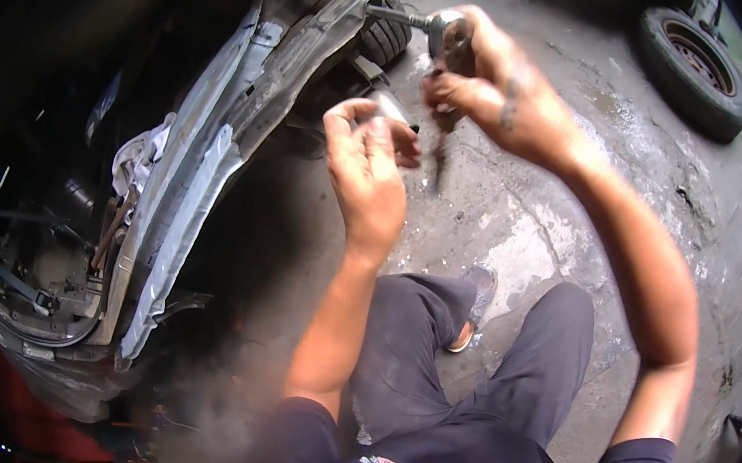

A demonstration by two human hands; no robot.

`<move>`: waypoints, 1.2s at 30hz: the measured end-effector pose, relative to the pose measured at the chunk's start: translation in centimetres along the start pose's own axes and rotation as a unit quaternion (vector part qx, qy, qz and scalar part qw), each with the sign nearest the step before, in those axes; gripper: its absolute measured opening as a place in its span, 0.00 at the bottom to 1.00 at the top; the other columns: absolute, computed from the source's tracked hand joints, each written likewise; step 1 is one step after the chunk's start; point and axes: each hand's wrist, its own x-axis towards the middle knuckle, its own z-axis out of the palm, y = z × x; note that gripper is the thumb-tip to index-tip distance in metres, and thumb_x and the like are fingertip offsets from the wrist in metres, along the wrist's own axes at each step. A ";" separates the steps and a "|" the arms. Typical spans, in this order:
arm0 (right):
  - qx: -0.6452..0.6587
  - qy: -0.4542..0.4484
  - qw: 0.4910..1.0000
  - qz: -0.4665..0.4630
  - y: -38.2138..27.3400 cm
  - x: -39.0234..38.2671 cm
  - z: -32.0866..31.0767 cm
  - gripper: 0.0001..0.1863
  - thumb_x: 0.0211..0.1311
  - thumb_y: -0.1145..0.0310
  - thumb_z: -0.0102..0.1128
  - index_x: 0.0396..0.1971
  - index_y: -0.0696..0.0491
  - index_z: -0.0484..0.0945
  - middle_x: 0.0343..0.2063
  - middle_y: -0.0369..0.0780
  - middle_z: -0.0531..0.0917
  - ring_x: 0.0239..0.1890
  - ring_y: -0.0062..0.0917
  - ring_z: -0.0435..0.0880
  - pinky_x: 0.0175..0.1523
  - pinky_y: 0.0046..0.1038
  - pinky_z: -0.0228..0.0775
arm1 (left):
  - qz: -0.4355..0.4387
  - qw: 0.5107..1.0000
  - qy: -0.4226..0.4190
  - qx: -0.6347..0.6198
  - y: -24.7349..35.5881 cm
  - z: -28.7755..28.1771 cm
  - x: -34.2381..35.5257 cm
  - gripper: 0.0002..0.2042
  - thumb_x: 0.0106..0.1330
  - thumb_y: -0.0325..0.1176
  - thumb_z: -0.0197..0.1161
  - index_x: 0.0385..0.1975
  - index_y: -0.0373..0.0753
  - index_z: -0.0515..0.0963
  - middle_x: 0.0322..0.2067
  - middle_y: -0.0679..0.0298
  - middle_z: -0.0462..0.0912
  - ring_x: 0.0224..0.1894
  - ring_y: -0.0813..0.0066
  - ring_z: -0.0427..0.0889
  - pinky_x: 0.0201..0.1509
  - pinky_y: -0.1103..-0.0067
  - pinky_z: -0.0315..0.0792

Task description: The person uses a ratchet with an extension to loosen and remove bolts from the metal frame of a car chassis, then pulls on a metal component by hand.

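Note:
My right hand (505, 96) is closed round a dark, rusty-looking metal tool (456, 49), blurred by motion. A rounded grey head and a thin shaft (400, 17) extend from it toward the upper end of a bent sheet-metal body panel (309, 51); whether they touch is unclear. Lower and to the left, my left hand (367, 172) is raised with its fingers curled. Just behind those fingers shows a pale silvery cylinder (392, 110) with a dark tip; I cannot make out whether they grip it.
The stripped car body runs along the left, its long panel edge (173, 246) ragged. A white cloth (137, 155) lies inside it. Behind the panel is a tyre (383, 41). Another wheel (696, 72) rests on the stained concrete floor (526, 240) at the far right.

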 end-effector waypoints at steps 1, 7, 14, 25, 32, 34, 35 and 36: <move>-0.136 -0.034 0.990 -0.019 -1.3 1.0 -0.8 0.19 0.60 0.72 0.63 0.48 0.57 0.68 0.34 0.51 0.84 0.40 0.39 0.87 0.42 0.38 0.78 | -0.028 0.999 -0.012 -0.013 -0.1 -1.4 0.8 0.09 0.78 0.29 0.49 0.50 0.31 0.72 0.28 0.63 0.79 0.24 0.82 0.75 0.26 0.82 0.74; -0.676 -0.057 0.665 -0.311 -3.5 4.3 -4.7 0.14 0.63 0.67 0.60 0.48 0.51 0.77 0.37 0.42 0.83 0.45 0.34 0.84 0.51 0.37 0.74 | -0.226 0.882 -0.220 -0.351 -0.8 1.0 8.1 0.18 0.79 0.46 0.49 0.46 0.35 0.75 0.29 0.67 0.75 0.27 0.79 0.71 0.32 0.80 0.69; -0.581 0.139 0.715 -0.364 -1.2 1.4 -3.6 0.21 0.54 0.72 0.64 0.51 0.50 0.78 0.42 0.44 0.84 0.53 0.39 0.80 0.57 0.43 0.71 | -0.299 0.871 -0.097 -0.377 1.7 4.1 9.4 0.14 0.75 0.44 0.58 0.33 0.40 0.75 0.23 0.67 0.73 0.24 0.79 0.67 0.27 0.81 0.63; 0.081 0.156 0.983 0.051 -3.0 1.7 0.0 0.32 0.61 0.66 0.68 0.60 0.60 0.63 0.32 0.43 0.82 0.28 0.30 0.86 0.27 0.27 0.79 | -0.273 0.889 -0.140 -0.340 0.6 3.3 9.4 0.12 0.75 0.42 0.58 0.36 0.39 0.77 0.27 0.67 0.78 0.26 0.78 0.72 0.29 0.80 0.66; -0.577 -0.089 0.727 -0.362 -2.9 1.4 0.5 0.12 0.52 0.60 0.67 0.37 0.43 0.86 0.44 0.32 0.84 0.58 0.29 0.74 0.61 0.43 0.68 | -0.301 0.873 -0.192 -0.334 1.1 1.1 11.7 0.15 0.76 0.43 0.56 0.41 0.35 0.79 0.32 0.64 0.83 0.33 0.77 0.83 0.40 0.79 0.81; -0.649 -0.124 0.648 -0.377 -1.4 0.6 -0.2 0.05 0.48 0.59 0.67 0.26 0.40 0.87 0.43 0.29 0.85 0.60 0.27 0.72 0.67 0.43 0.62 | -0.301 0.868 -0.243 -0.310 0.6 0.1 12.0 0.15 0.76 0.42 0.57 0.41 0.35 0.79 0.29 0.66 0.82 0.26 0.82 0.76 0.33 0.84 0.75; -0.675 -0.099 0.617 -0.393 -0.8 0.7 -0.4 0.01 0.44 0.61 0.68 0.18 0.37 0.87 0.42 0.26 0.85 0.60 0.25 0.72 0.74 0.44 0.53 | -0.314 0.866 -0.229 -0.314 0.2 0.8 12.3 0.14 0.75 0.42 0.58 0.39 0.35 0.79 0.27 0.67 0.80 0.22 0.84 0.69 0.25 0.87 0.66; -0.673 -0.141 0.630 -0.362 -0.3 0.5 -0.9 0.02 0.42 0.64 0.67 0.19 0.40 0.87 0.42 0.27 0.86 0.63 0.28 0.70 0.77 0.51 0.47 | -0.313 0.879 -0.216 -0.288 -0.3 1.3 12.5 0.14 0.75 0.42 0.58 0.37 0.35 0.79 0.26 0.68 0.79 0.22 0.85 0.69 0.22 0.87 0.63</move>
